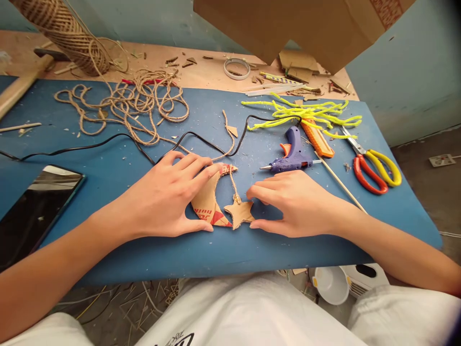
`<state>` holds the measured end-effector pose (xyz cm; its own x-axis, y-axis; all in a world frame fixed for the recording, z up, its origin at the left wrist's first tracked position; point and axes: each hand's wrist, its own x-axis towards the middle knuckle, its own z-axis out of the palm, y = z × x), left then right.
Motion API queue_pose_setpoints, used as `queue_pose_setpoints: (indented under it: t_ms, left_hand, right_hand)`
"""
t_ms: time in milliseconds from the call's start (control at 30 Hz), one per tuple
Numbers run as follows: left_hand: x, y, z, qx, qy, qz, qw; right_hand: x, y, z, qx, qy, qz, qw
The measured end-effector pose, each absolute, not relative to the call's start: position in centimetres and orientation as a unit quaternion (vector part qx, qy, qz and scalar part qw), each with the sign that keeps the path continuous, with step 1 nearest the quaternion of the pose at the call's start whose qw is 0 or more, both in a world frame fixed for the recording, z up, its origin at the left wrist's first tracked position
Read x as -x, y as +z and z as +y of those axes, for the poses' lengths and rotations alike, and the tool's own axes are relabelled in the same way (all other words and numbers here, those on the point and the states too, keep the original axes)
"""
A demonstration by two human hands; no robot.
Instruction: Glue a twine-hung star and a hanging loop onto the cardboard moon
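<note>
Cardboard crescent (pixel 208 204) lies flat under my left hand (pixel 169 197), whose fingers are spread open and press on it, gripping nothing. My right hand (pixel 298 202) is loosely open too, its fingertip and thumb touching the right-hand points of the small cardboard star (pixel 239 213). The star lies between my hands on the blue worktop (pixel 223 254), joined to the crescent by twine (pixel 233 181). A glue gun (pixel 290 154) lies just beyond my right hand.

Only broken red print shows on the cardboard crescent (pixel 211 202), something like a "B" at its 1 o'clock tip and slanted letters too small to read toward 6 o'clock, while the dark print on the white garment (pixel 252 312) is cut off.
</note>
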<state>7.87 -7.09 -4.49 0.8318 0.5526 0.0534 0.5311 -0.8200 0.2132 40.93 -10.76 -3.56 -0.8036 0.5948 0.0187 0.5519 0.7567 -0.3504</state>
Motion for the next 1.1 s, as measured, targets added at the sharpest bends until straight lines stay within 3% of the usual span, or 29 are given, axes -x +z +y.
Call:
queue_pose_setpoints:
  t_ms: [833, 1100]
  left_hand:
    - [-7.67, -4.75, -7.0, -0.955, 0.057, 0.278, 0.084]
    - [-7.73, -4.9, -6.95, -0.955, 0.071, 0.269, 0.101]
  right_hand:
    - [-40.69, -4.06, -10.84, 0.308, 0.16, -0.937, 0.048]
    - [-41.08, -3.77, -10.3, 0.294, 0.142, -0.938, 0.115]
